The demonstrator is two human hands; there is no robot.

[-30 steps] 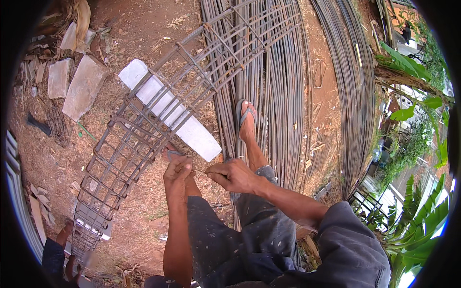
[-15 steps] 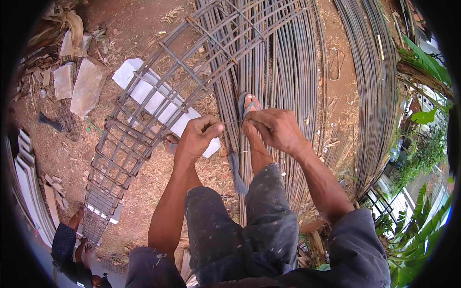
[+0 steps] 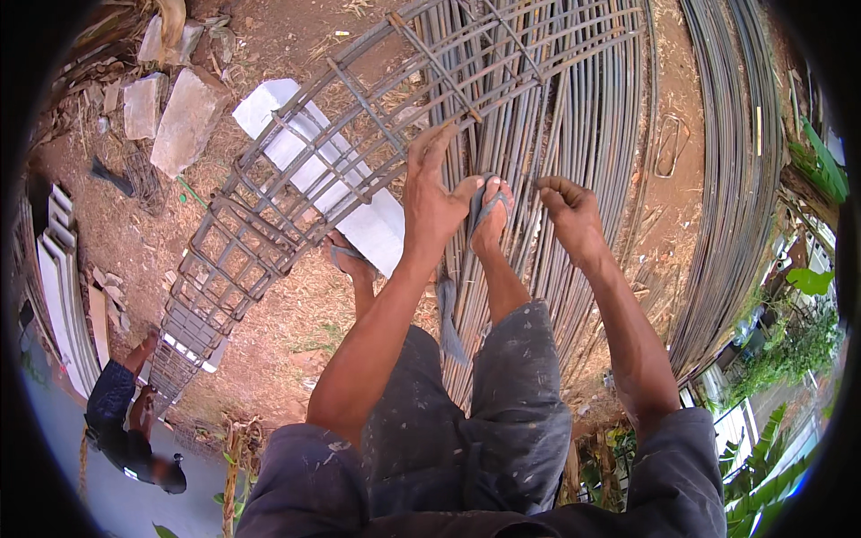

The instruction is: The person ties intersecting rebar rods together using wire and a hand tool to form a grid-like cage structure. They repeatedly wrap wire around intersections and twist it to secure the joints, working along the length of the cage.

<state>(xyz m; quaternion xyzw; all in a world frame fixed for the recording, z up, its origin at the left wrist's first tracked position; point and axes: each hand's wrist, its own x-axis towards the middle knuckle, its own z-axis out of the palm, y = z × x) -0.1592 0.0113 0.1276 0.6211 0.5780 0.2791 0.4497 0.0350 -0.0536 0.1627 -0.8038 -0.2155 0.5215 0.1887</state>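
Observation:
A long rusty rebar cage (image 3: 269, 224) lies slanted across the dirt, resting on a white block (image 3: 372, 229). My left hand (image 3: 433, 193) is stretched out flat and open, its fingertips at a crossing of cage bars near the cage's upper end. My right hand (image 3: 569, 215) hovers to the right with curled fingers above a wide bundle of long steel rods (image 3: 583, 99); nothing shows in it. My right foot in a sandal (image 3: 489, 211) stands on the rods between my hands. My left foot (image 3: 348, 258) is by the white block.
Flat stones (image 3: 184, 117) lie at the upper left. White sheets (image 3: 58, 269) are stacked along the left edge. Another person (image 3: 126, 421) crouches at the cage's lower end. A loose bent steel loop (image 3: 668, 143) lies on the dirt. Green plants (image 3: 807, 296) stand at the right.
My hands were together low by my knee, then rose and parted. The left hand has opened and reached forward onto the cage; the right has moved out to the right.

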